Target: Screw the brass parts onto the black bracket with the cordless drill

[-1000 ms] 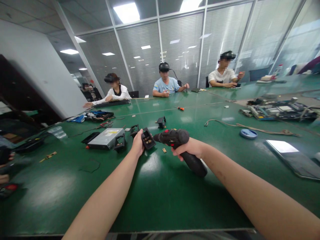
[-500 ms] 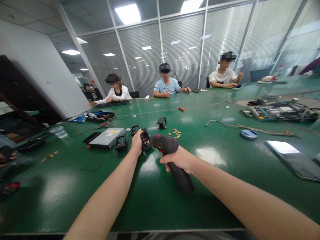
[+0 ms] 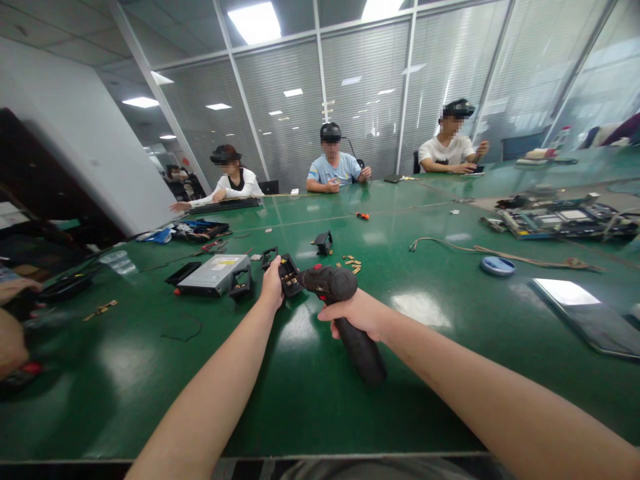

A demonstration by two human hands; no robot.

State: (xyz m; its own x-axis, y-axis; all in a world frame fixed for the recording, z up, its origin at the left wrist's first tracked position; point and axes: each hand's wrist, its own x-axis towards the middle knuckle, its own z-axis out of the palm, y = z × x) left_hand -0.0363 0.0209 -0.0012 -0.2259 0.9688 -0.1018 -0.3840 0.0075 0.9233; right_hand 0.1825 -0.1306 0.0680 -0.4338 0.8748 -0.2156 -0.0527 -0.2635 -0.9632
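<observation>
My right hand [image 3: 357, 312] is wrapped round the grip of a black and red cordless drill [image 3: 333, 283], its front end pointing left. My left hand [image 3: 273, 287] is closed on a black plastic housing [image 3: 289, 275] with brass-coloured parts inside. The drill's nose reaches the housing's right side; whether the bit touches it I cannot tell. Beside my left hand stands a black plastic bracket [image 3: 241, 284], and another black plastic piece [image 3: 323, 243] stands farther back. Several small brass-coloured pieces [image 3: 351, 264] lie beyond the drill.
A silver optical drive [image 3: 214, 275] lies left on the green table [image 3: 300, 413]. To the right are a blue round lid [image 3: 498, 266], a cable [image 3: 450, 246], a phone-like slab [image 3: 590, 320] and circuit boards [image 3: 565, 219]. A neighbour's hands [image 3: 13, 333] are at the left edge; three people sit opposite.
My hands, the drill and the housing stay nearly in place. At the left edge the neighbour's hands have come further into view. The person opposite in the middle has raised a hand.
</observation>
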